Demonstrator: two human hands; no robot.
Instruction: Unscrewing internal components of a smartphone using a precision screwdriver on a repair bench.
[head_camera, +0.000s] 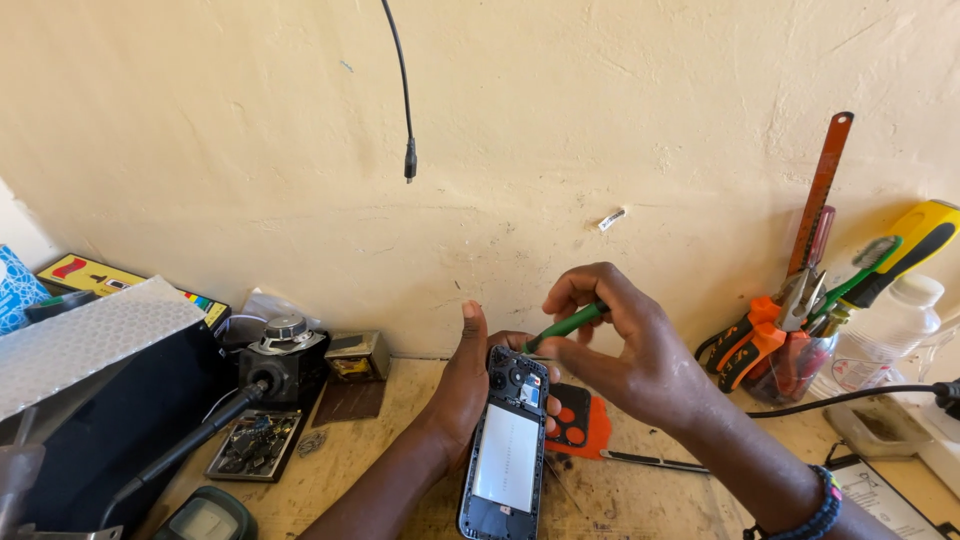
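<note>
Phone (505, 455) is already opened up: back cover off, silver battery plate and camera end exposed, body held upright-ish over the bench (400, 470). Left hand (462, 385) is wrapped around the phone's upper left edge, thumb up, gripping it steady. Right hand (625, 345) is pinched around a green-handled screwdriver (565, 325), tip down at the top end of the phone near the camera cluster, so work looks to be on the upper screws. Can't tell from here whether any screw is out yet; none visible loose near the phone. Inner frame is in place, battery plate seated, so I'd judge teardown early: cover stage done, board access not reached. An orange and black piece (580, 420) lies on the bench just behind the phone, partly hidden by the right hand. Pliers and other tools stand in a clear cup (800, 365) to the right, well apart
</note>
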